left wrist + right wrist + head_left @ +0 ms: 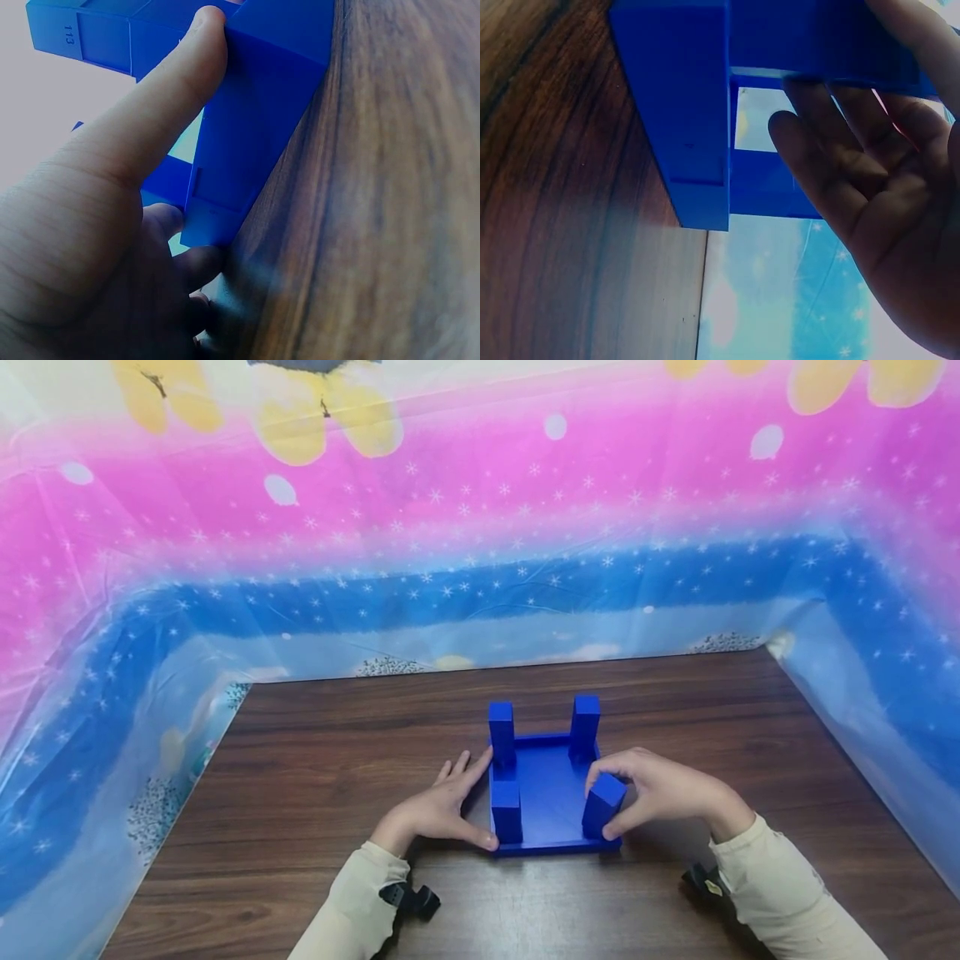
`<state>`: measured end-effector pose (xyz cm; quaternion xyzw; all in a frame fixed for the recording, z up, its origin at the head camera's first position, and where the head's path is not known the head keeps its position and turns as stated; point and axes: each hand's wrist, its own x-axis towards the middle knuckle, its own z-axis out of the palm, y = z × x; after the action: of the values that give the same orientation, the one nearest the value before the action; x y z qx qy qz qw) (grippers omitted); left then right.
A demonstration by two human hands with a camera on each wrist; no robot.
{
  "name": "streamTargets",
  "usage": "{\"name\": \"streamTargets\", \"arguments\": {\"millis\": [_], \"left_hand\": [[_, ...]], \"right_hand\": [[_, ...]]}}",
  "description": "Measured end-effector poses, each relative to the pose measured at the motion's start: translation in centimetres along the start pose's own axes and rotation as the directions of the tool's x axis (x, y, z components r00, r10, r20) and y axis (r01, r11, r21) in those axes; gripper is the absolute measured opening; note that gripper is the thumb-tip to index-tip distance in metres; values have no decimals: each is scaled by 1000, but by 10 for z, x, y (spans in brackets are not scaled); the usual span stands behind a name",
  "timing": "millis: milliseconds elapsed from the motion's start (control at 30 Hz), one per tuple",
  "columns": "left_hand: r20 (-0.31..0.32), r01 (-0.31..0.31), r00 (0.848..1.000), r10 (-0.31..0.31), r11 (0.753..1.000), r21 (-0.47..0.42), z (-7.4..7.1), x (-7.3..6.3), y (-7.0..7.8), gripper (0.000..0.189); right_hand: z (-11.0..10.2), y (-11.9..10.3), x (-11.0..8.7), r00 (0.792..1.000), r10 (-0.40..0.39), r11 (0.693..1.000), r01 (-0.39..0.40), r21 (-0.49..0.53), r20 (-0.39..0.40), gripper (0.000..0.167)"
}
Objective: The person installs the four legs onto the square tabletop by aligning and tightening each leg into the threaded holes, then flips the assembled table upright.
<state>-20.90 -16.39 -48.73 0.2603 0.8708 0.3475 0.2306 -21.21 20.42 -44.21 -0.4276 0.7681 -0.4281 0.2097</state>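
A shallow blue plastic tray-shaped base point(551, 793) with a raised rim lies on the table, a blue block-like post rising at each corner. My right hand point(663, 793) grips the near right post point(603, 806), thumb on its near side and fingers behind; this post leans compared with the others. My left hand point(438, 806) spreads along the left rim, thumb at the near left corner and a fingertip close to the far left post point(502, 733). In the left wrist view the thumb point(187, 67) lies against the blue plastic, other fingertips at the base's side wall point(255, 127).
The base stands on a dark wood-grain table point(337, 735). A pink and blue patterned cloth point(480, 543) hangs around its back and sides. The far right post point(585, 728) and near left post point(507, 812) stand upright. Each wrist wears a black camera mount point(411, 897).
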Motion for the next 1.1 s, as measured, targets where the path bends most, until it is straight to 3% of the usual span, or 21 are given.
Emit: {"name": "streamTargets", "arguments": {"millis": [333, 700, 1000, 1100], "left_hand": [[0, 9, 1000, -9, 1000, 7, 0, -1, 0, 135], [-7, 1, 1000, -1, 1000, 12, 0, -1, -4, 138], [3, -2, 1000, 2, 1000, 5, 1, 0, -3, 134], [2, -3, 1000, 3, 1000, 8, 1, 0, -2, 134]], "right_hand": [[8, -4, 6, 993, -2, 981, -22, -195, -121, 42], [15, -5, 10, 985, 34, 968, -75, -239, -170, 44], [20, -3, 3, 977, 120, 944, -167, -285, -176, 29], [24, -2, -1, 966, 173, 941, -220, -257, -191, 44]]}}
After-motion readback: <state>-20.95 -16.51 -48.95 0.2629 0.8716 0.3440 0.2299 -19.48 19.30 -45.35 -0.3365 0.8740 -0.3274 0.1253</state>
